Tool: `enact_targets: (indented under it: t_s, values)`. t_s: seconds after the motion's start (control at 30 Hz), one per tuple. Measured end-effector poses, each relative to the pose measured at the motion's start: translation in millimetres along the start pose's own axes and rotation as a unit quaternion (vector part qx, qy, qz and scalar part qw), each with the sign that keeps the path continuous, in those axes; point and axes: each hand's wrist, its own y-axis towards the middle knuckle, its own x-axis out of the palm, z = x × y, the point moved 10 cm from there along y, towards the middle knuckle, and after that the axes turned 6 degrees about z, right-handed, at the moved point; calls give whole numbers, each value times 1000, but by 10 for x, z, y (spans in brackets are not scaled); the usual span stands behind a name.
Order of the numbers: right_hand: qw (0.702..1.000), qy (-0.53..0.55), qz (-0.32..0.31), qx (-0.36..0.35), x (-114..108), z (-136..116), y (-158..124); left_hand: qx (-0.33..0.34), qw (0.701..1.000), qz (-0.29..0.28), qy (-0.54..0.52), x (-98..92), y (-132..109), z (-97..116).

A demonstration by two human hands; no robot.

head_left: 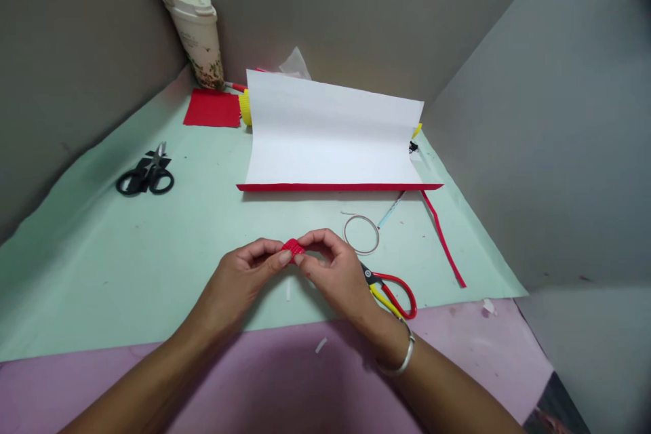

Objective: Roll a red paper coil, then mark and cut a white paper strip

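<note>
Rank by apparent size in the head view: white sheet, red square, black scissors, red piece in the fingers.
1. white sheet
2. red square and black scissors: about alike, square farther, so unranked
3. red piece, smallest though nearest

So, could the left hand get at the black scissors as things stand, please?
Probably yes: the black scissors lie uncovered on the green sheet, nothing between them and the left hand, though it is pinching the small red piece.
</note>
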Motion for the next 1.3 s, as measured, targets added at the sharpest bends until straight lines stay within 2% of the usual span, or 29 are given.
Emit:
enact_targets:
  t_s: [0.4,0.67,0.97,1.3]
  values:
    - [999,9,-31,-44,25,-60,0,10,999,29,-15,-44,-4,9]
    - [997,-9,-30,-65,2,-98,4,24,999,5,-31,-30,30,-31]
    - [997,7,-49,-59,24,-91,28,-3,992,-34,-120,49,48,-71]
    - [998,14,-49,-46,32,-95,18,7,993,-39,-111,48,58,-67]
